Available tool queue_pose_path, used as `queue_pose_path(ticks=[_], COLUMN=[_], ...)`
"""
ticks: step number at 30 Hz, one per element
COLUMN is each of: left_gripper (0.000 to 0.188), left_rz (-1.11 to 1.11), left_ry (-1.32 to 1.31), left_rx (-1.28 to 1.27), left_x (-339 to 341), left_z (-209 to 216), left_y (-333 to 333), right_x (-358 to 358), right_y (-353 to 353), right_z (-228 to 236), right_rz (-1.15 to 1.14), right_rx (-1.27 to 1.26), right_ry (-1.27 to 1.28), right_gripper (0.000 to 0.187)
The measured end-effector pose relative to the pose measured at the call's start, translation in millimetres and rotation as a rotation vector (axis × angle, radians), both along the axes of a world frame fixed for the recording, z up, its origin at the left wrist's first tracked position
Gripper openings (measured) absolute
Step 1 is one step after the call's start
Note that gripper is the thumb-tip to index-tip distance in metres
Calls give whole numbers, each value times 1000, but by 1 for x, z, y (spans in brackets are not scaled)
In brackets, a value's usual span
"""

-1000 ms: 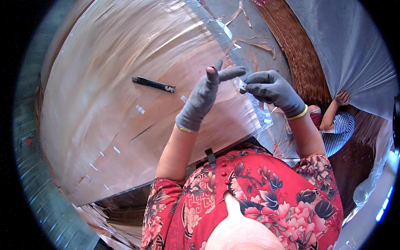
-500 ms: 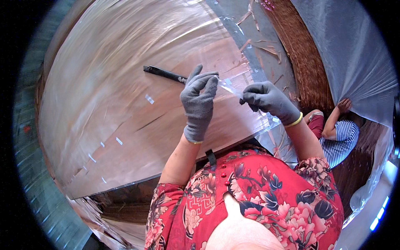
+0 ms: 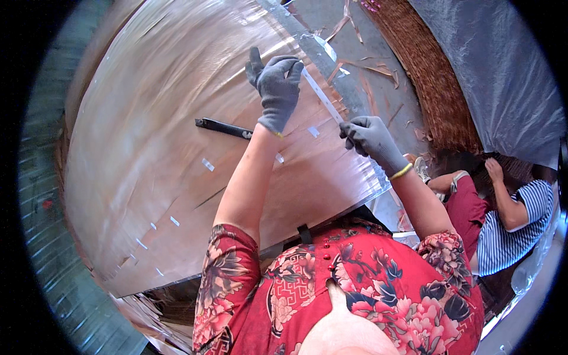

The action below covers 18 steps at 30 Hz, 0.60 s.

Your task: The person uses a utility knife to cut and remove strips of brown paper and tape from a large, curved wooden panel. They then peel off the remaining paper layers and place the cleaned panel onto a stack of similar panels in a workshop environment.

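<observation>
A narrow strip of white tape with a row of small marks or holes is stretched straight between my hands, above the right edge of a thin brown wood-veneer sheet. My left hand, in a grey glove, pinches its far end, with the other fingers partly spread. Closed on the near end is my right hand, in a grey glove with a yellow cuff. A long black tool lies on the sheet, partly hidden behind my left forearm. Short white tape pieces are stuck on the sheet.
At right, a person in a striped shirt sits low beside a stack of brown veneer. Clear plastic film hangs over that side. Torn veneer scraps litter the grey floor between the stacks.
My left hand has moved away from me and my right hand slightly down, so the tape between them is longer and taut. The person at right has lowered a hand from the plastic film.
</observation>
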<state>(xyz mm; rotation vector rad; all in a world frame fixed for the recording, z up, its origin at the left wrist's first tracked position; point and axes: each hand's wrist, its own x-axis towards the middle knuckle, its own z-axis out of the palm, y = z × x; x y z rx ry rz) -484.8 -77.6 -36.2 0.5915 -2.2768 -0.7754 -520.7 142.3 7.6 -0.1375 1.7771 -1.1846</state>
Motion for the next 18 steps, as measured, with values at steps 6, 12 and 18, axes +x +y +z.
queue_pose_path(ticks=[6,12,18], left_gripper=[8,12,62], left_rz=[48,71,136], left_ry=[-119,-202,-254], left_rx=[-226,-185,-340], left_x=[-31,-39,-36], left_z=[-37,-48,-64], left_y=[-8,-8,-19], right_x=[-17,-24,-30], right_y=[-14,-18,-25], right_z=[-23,-35,-31], right_rz=[33,253,474], right_rx=[75,224,419], right_ry=[107,434,602], right_gripper=[34,39,45])
